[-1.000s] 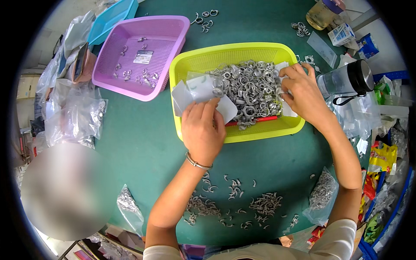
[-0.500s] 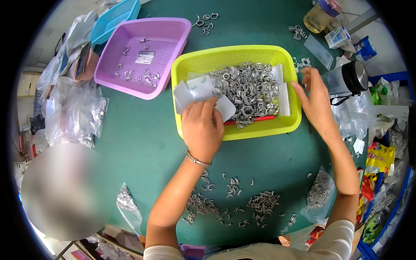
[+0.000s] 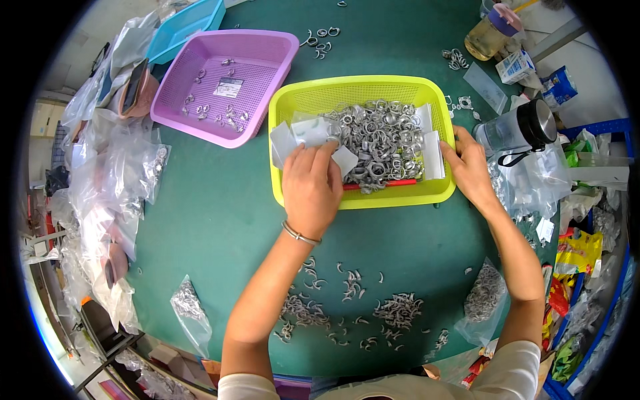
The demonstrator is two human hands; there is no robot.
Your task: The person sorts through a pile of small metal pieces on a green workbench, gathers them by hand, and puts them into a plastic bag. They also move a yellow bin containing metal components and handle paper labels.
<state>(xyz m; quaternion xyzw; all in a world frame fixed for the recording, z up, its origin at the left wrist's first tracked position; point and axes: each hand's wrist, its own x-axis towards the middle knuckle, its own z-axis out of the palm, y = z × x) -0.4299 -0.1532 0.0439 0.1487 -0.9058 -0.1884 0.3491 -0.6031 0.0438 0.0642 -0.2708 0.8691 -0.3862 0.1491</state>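
Two short sleeves and bare forearms come up from the lower edge of my view. Just beyond the body, loose heaps of curved metal pieces (image 3: 399, 311) lie on the green table (image 3: 193, 233), between a clear bag of metal bits (image 3: 190, 308) on the left and a fuller bag (image 3: 485, 297) near the right forearm.

Past those I have the yellow-green basket (image 3: 360, 92), standing mid-table with a tangled pile of metal rings (image 3: 380, 140) in it. The left hand (image 3: 310, 190), a bracelet (image 3: 300, 235) at its wrist, reaches over the near left rim; its fingers are bent close together by the white cards (image 3: 283, 141), and I cannot tell whether they pinch one. The right hand (image 3: 472, 170) is at the right rim, thumb and fingers bent and narrowly spaced; I cannot tell how tightly they close on it. Inside the basket, a white strip (image 3: 433, 157) stands near that thumb, and a red stick (image 3: 400, 183) lies along the near edge of the rings.

Farther off, a lidded bottle (image 3: 507, 130) lies tilted on the right. The purple basket (image 3: 267, 73) holds a few rings and a label (image 3: 228, 87), with a blue tray (image 3: 187, 30) behind it.
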